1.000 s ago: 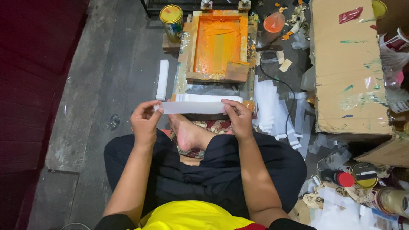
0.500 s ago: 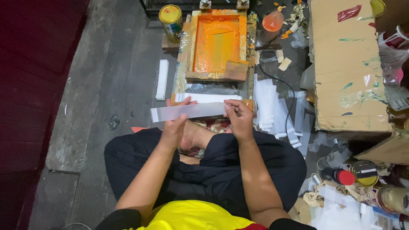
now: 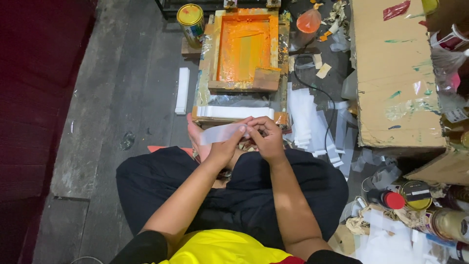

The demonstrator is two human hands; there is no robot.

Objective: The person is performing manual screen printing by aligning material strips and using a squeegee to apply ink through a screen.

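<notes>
Fingers: both sets pinched shut on one pale strip [image 3: 222, 133]; left hand [image 3: 225, 145] closed over its middle, right hand [image 3: 266, 138] nipping the end at 3 o'clock.
Strip: held level just above the lap, free end poking out toward 9 o'clock — thin, whitish, slightly translucent.
Hands: touching at the fingertips, right just at 3 o'clock of left.
Printing frame [image 3: 246, 49]: at 12 o'clock of the hands, wooden, coated in orange ink, a squeegee block resting at its near right corner.
White bar [image 3: 234, 112]: lying flat along the frame's near edge, just beyond the hands.
Paint can [image 3: 191, 22]: at 11 o'clock, yellow lid, beside the frame's far left corner.
Loose white strip [image 3: 182, 90]: on the floor at 10 o'clock, well apart from the hands.
Stack of white strips [image 3: 305, 117]: at 2 o'clock, fanned out beside the frame.
Cardboard box [image 3: 395, 73]: farther out at 2 o'clock — paint-smeared top.
Tins and bottles [image 3: 415, 193]: clustered at 4 o'clock.
</notes>
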